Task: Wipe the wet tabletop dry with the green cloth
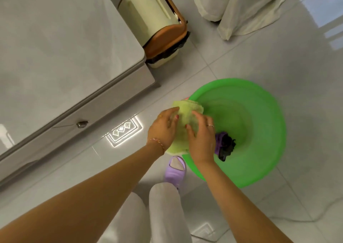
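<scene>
Centre frame: left hand (163,131) and right hand (201,140) hold green cloth (185,116), fingers curled onto it, over rim of green basin (259,131). Table (55,47) upper left, well apart.

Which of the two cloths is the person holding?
The light green cloth, held by both the left hand and right hand over the basin's rim. The dark purple cloth lies untouched inside the basin.

Two hands (182,131), one green cloth (182,121), one green basin (259,112), one dark rag (225,146), one lidded bin (154,20), one purple slipper (175,168), one counter (55,47).
</scene>
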